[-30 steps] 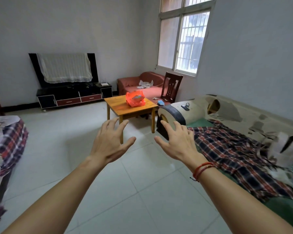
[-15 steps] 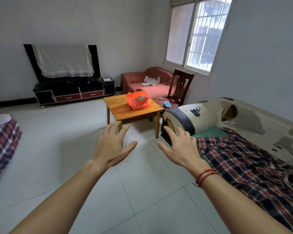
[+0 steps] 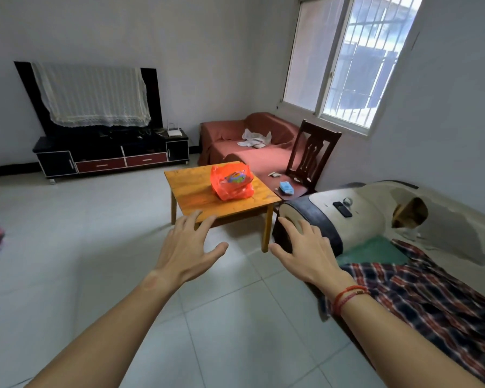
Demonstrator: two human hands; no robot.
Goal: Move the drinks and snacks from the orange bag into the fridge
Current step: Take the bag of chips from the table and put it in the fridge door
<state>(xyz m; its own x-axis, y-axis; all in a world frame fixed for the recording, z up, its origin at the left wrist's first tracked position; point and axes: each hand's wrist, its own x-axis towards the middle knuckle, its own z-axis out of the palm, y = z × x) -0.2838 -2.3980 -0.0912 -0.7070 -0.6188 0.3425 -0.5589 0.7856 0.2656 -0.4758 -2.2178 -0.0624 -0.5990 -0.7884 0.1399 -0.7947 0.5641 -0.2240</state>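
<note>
Nearer now, crinkly orange bag (image 3: 231,182) sits on square wooden table (image 3: 192,198).

Orange bag (image 3: 231,182) was thin crinkled plastic, glossy, half see-through. Table (image 3: 191,193) under it: varnished wood, visible grain, slight sheen. Floor (image 3: 235,331): pale smooth tiles, glossy. Far-left TV stand (image 3: 109,155): black glossy finish. Lace cloth (image 3: 95,96) above it looked matt. Far sofa (image 3: 266,158) had a matt reddish cloth cover. Chair (image 3: 311,152): dark polished wood. Near-right sofa (image 3: 373,219): cream leather-like skin, cracked and peeled. Plaid cloth (image 3: 417,298) on it was soft, matt.
</note>
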